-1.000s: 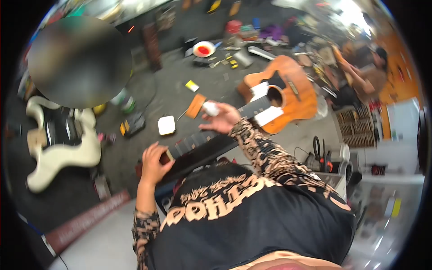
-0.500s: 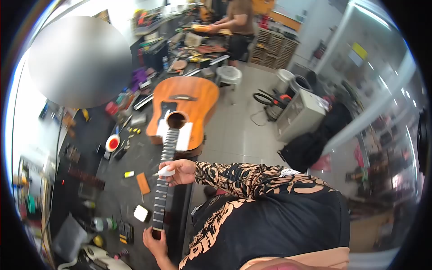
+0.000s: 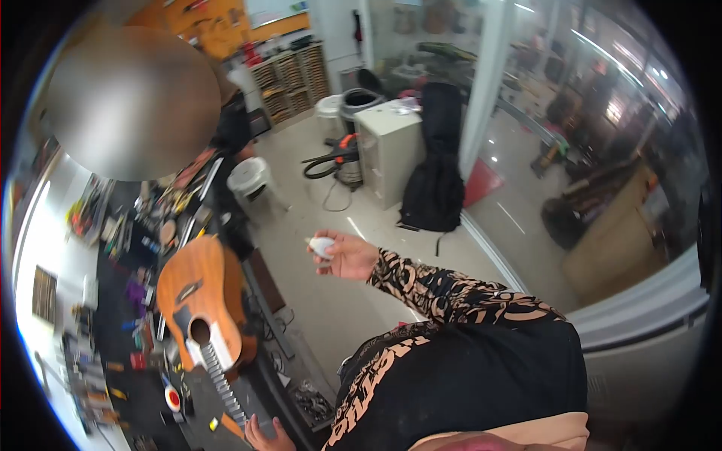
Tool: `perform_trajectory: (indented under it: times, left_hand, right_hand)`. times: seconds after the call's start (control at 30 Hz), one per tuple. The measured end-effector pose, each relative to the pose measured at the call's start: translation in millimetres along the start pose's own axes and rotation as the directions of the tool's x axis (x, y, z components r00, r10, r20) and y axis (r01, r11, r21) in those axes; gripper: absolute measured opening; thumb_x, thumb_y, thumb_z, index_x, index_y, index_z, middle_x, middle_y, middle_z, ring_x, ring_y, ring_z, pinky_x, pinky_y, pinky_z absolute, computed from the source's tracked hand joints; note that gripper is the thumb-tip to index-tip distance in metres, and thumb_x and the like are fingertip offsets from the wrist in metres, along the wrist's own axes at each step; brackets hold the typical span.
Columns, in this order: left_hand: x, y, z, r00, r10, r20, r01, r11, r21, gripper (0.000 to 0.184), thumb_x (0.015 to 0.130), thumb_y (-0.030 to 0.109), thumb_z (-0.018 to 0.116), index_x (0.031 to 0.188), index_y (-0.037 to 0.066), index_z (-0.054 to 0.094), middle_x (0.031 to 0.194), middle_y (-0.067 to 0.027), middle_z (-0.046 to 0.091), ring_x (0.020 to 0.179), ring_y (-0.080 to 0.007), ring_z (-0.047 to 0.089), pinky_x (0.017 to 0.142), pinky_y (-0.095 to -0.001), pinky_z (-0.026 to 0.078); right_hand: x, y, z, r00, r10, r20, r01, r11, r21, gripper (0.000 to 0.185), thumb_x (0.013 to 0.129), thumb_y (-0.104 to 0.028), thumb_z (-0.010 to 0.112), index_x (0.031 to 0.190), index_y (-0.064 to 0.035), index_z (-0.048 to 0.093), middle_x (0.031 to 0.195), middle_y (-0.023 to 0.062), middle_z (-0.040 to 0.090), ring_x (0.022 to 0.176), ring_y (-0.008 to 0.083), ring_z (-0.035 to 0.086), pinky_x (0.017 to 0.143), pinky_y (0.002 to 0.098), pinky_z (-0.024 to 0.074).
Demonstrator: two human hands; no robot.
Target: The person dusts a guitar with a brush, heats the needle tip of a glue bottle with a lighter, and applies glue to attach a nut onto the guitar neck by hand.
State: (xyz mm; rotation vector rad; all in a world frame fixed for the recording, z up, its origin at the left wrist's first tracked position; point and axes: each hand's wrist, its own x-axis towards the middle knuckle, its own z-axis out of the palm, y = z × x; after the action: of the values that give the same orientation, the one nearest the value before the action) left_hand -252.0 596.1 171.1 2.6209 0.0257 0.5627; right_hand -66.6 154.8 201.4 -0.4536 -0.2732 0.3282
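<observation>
An acoustic guitar (image 3: 180, 278) with a brown wooden top and no strings that I can see lies on the dark workbench, its neck pointing towards me. Paper (image 3: 224, 340) covers part of the top beside the soundhole. At the lower end of the fretted neck (image 3: 219, 373), my left hand (image 3: 269, 436) has its fingers around the neck; the frame edge cuts part of it off. Out over the floor, away from the guitar, my right hand (image 3: 352, 257) holds a small white bottle (image 3: 322, 246) with a pointed tip between thumb and fingers.
Tools and small parts clutter the workbench (image 3: 139, 402), including a red-and-white round item (image 3: 172, 398). White stools (image 3: 250, 174), a vacuum cleaner (image 3: 346, 161), a white cabinet (image 3: 391, 154) and a black bag (image 3: 440, 158) stand on the floor. Glass panels run along the right.
My right hand has lifted the white bottle off the fretboard and swung it out to the right. My view has turned right, so the guitar sits lower left. My left hand stays at the neck.
</observation>
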Motion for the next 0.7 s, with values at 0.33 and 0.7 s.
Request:
perform_trajectory:
  times: [0.33,0.7]
  left_hand:
    - [78.7,127.2,158.4,0.837,0.382,0.392,-0.310,0.921,-0.236,0.031,0.084,0.015,0.072,0.109,-0.001,0.065,0.115,-0.0215,0.059,0.103,-0.0382,0.057,0.090,-0.0480,0.046]
    - [155.6,238.9,238.4,0.631,0.720,0.289,-0.579,0.685,-0.442,0.035,0.075,0.008,0.073,0.107,0.001,0.062,0.115,-0.0159,0.059,0.113,-0.0353,0.051,0.099,-0.0444,0.039]
  right_hand:
    - [-245.1,-232.4,-63.6,0.571,-0.772,-0.279,0.715,0.635,-0.293,0.035,0.084,-0.007,0.060,0.117,-0.0177,0.053,0.110,0.0079,0.061,0.091,0.0212,0.061,0.085,0.0421,0.0484]
    - [-464.2,-267.9,34.6,-0.015,-1.000,0.007,0.786,-0.016,-0.617,0.064,0.084,-0.014,0.061,0.143,-0.0227,0.040,0.112,0.0019,0.060,0.093,0.0181,0.057,0.087,0.0406,0.0453]
